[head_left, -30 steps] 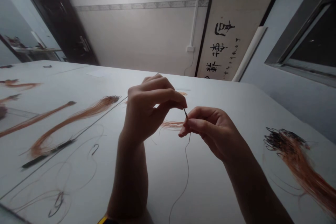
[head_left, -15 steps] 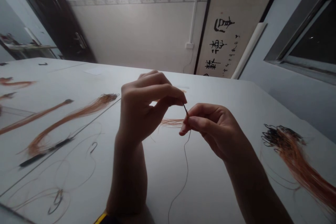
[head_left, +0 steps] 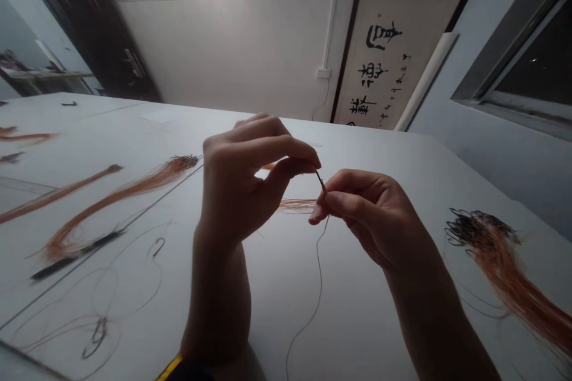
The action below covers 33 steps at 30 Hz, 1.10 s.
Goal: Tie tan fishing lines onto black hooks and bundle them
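Between thumb and forefinger, my left hand (head_left: pixel 250 178) pinches one end of a dark fish hook (head_left: pixel 320 178) above the table. The hook's bend is hidden by those fingertips. My right hand (head_left: pixel 370 208) pinches the lower end of the shank, where a thin fishing line (head_left: pixel 319 274) comes out and hangs down in a loose curve onto the table. Behind both hands lies a spread of orange strands (head_left: pixel 297 205), partly covered by them.
On the white table (head_left: pixel 268 321), a bundle of hooks with orange lines (head_left: pixel 487 244) lies at the right. More orange bundles (head_left: pixel 120 190), a black stick-like tool (head_left: pixel 78 255), a loose hook (head_left: pixel 158 246) and tangled hooks on line (head_left: pixel 96 336) lie at the left.
Both hands have shifted very slightly right and up with the hook still pinched between them. The camera view has tilted a little. The grips look the same.
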### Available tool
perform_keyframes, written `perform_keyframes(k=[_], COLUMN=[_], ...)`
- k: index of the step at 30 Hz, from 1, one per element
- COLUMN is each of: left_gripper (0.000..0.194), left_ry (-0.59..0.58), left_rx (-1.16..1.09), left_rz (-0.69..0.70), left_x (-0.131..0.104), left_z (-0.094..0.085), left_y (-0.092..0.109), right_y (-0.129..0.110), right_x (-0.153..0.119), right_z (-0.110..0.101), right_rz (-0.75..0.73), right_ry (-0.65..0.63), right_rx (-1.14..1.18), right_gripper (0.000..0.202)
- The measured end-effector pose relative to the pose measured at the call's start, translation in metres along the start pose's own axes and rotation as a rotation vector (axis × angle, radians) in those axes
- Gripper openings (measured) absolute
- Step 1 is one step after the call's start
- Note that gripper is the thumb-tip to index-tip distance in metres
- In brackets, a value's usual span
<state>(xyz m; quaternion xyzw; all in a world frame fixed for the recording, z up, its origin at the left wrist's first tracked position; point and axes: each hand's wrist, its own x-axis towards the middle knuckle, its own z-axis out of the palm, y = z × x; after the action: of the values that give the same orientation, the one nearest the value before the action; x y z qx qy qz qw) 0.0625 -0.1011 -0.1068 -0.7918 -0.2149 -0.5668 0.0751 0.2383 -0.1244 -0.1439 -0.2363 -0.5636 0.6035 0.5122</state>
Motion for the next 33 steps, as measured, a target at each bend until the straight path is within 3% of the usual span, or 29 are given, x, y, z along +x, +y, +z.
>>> perform_keyframes(k=[13,19,24,29,33], left_gripper=[0.018,0.021,0.021,0.018,0.017], left_ry=[0.080,0.020,0.076,0.091,0.057], left_rx=[0.016,0.139,0.057,0.031,0.074], left_rz=[0.125,0.062,0.108,0.152,0.104], left_x=[0.0015,-0.0013,0.0008,0.0010,0.0009], left_z=[0.0015,-0.0007,0.0029,0.0033,0.0022], left_y=[0.0036,0.0097,0.0047,0.0037,0.0047], right_y=[-0.0037,-0.0029,-0.0012,-0.0051,-0.0053], right_x=[-0.0013,-0.0013,-0.0026,-0.0046,-0.0038], right_z=[0.0009,0.0016,0.0031,0.0032,0.0031], right_rz=[-0.017,-0.014,-0.089,-0.053,-0.067], right_ry=[0.010,0.033,0.082,0.050,0.050], right_rx=[-0.039,-0.061,-0.055,-0.049,-0.034], right_gripper=[0.006,0.009,0.009,0.009,0.009])
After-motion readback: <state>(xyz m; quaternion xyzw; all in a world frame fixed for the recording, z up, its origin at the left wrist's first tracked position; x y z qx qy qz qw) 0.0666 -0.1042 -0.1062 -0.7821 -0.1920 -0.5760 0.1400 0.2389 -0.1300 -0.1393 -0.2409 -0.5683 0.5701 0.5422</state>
